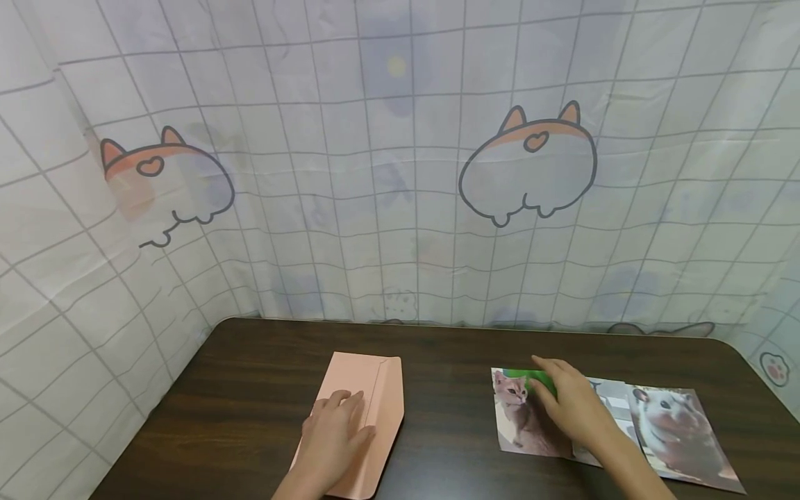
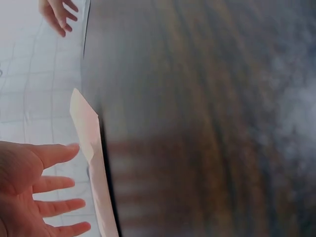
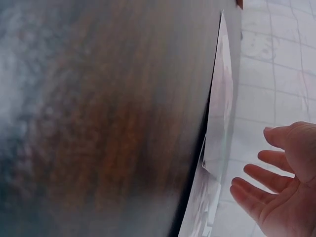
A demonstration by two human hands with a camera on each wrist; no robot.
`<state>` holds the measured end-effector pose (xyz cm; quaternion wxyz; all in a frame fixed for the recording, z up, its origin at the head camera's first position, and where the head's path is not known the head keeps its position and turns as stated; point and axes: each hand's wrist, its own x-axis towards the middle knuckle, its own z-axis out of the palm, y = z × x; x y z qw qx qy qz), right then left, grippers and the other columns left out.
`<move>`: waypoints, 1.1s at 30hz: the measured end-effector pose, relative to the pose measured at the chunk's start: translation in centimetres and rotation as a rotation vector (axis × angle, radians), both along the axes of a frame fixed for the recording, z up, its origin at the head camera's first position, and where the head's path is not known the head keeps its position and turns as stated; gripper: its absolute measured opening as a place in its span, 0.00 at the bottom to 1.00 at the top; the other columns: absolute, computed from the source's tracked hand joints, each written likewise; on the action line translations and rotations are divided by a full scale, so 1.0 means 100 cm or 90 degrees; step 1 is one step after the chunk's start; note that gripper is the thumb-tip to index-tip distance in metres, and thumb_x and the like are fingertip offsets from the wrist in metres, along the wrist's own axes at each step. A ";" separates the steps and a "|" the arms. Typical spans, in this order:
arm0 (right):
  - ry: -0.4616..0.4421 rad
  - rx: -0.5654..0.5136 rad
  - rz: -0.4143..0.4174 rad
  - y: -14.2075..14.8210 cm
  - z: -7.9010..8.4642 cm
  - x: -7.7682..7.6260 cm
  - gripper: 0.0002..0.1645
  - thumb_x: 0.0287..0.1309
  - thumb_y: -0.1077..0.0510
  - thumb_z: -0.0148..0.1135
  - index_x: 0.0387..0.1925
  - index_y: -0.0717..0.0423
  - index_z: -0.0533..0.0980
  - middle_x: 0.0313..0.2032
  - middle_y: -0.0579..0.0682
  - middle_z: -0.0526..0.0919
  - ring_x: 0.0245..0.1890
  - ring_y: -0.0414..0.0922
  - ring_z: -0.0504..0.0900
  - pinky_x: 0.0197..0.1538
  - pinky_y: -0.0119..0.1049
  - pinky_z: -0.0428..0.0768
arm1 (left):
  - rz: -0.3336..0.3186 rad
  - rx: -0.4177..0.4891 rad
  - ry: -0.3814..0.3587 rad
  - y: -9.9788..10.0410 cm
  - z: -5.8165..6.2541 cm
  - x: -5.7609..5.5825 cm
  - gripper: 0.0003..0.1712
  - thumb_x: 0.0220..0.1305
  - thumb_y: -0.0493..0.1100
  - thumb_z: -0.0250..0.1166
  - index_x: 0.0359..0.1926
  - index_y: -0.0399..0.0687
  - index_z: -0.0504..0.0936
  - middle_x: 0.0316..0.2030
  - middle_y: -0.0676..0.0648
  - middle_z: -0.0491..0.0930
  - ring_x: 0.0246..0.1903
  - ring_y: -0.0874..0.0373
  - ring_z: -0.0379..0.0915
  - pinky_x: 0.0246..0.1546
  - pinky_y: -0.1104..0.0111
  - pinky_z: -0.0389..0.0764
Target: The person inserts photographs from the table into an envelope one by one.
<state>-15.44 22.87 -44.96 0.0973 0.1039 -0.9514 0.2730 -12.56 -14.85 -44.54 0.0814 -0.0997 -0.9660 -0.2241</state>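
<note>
A pink envelope (image 1: 389, 423) with a folded flap lies on the left half of the dark wooden table. My left hand (image 1: 331, 434) is over it, fingers spread; in the left wrist view the fingers look straight and slightly apart from the envelope (image 2: 102, 195). To the right lies a row of picture cards. The kitten card (image 1: 512, 420) is leftmost, partly beneath my right hand (image 1: 575, 403). My right forearm covers much of the middle card (image 1: 615, 399). A hamster card (image 1: 681, 430) is rightmost. Loosely bent and holding nothing, the right fingers (image 3: 264, 177) hover by the cards.
The dark wood-grain table (image 1: 450, 389) has rounded far corners. Behind it and at the sides hangs a white grid-patterned curtain (image 1: 375, 208) with cartoon corgi prints. The table's surface shows between the envelope and the cards.
</note>
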 end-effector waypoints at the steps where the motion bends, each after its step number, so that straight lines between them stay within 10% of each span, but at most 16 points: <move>1: -0.004 -0.004 -0.001 0.000 0.000 -0.001 0.29 0.70 0.60 0.66 0.66 0.73 0.74 0.60 0.73 0.79 0.60 0.72 0.79 0.58 0.67 0.77 | 0.011 0.009 -0.010 0.000 0.000 0.000 0.32 0.58 0.48 0.79 0.61 0.40 0.84 0.57 0.36 0.81 0.55 0.34 0.75 0.43 0.37 0.77; 14: -0.010 -0.027 -0.011 0.008 -0.002 -0.007 0.27 0.69 0.61 0.67 0.63 0.73 0.76 0.56 0.73 0.81 0.48 0.64 0.84 0.49 0.61 0.82 | 0.097 0.048 -0.097 -0.004 -0.002 0.000 0.39 0.51 0.53 0.83 0.62 0.42 0.83 0.61 0.33 0.74 0.58 0.30 0.67 0.48 0.31 0.72; 33: -0.065 -0.068 -0.027 0.022 -0.007 -0.021 0.24 0.67 0.62 0.69 0.59 0.74 0.78 0.49 0.71 0.81 0.42 0.59 0.85 0.46 0.56 0.84 | 0.094 0.021 -0.061 -0.008 -0.014 0.000 0.42 0.51 0.58 0.82 0.64 0.43 0.82 0.62 0.18 0.66 0.60 0.21 0.64 0.52 0.29 0.71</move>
